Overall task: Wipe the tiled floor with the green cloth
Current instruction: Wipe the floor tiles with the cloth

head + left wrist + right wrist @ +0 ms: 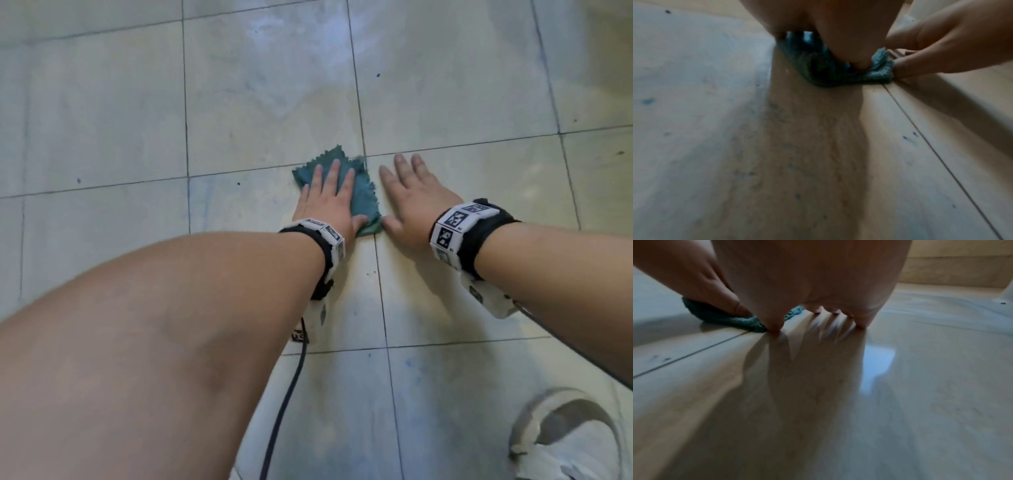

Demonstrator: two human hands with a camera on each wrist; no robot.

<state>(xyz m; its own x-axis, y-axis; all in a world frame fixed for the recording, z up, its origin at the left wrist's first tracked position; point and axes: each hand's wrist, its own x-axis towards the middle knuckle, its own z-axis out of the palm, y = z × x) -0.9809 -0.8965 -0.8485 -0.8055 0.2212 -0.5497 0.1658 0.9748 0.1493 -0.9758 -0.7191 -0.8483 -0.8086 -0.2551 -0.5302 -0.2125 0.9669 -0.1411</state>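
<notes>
Evidently wiping | left hand [327,202] lay flat, fingers straight, pressing cloth [467,200] onto floor [102,102] | right hand [416,202] flat beside, holding nothing, likely bracing.

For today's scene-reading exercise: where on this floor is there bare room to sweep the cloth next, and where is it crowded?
Bare tiled floor lies ahead of both hands and off to the left of the green cloth. It is crowded at the cloth: the left hand presses it, the right hand lies flat beside it. Nearer, forearms, a cable and a shoe crowd.

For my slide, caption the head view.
Left hand presses green cloth on tiled floor; right hand flat beside it.
</notes>
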